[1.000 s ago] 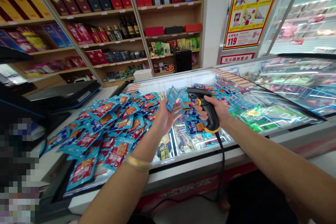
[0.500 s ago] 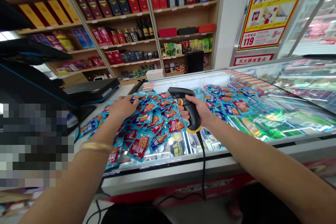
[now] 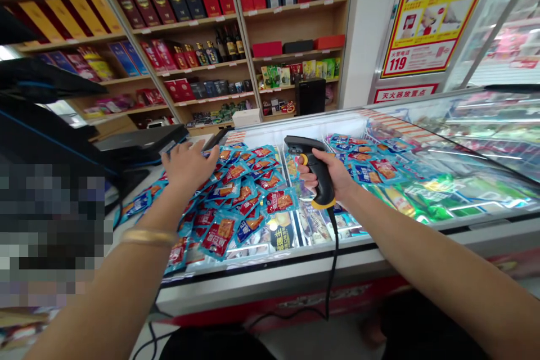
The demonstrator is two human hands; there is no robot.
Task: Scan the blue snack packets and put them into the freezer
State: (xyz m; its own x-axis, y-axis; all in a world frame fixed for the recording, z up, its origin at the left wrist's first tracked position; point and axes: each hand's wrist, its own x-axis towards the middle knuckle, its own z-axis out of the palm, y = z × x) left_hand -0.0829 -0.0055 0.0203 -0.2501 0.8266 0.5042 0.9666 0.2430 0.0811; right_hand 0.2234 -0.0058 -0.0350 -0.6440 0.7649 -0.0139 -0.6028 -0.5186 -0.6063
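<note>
Snack packets (image 3: 238, 194) heaped on a glass-topped freezer (image 3: 274, 280)

The left hand (image 3: 189, 166) is held palm down over the pile's far left side, fingers spread wide. A black-and-yellow barcode scanner (image 3: 323, 175) is gripped in the right hand (image 3: 336, 173), its head turned left. White Chinese characters are printed on the packets; "119" is shown on a red-and-yellow poster (image 3: 439, 17).

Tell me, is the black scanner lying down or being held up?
Held up: the right hand grips the scanner, and its cord hangs down from the bottom end.
</note>
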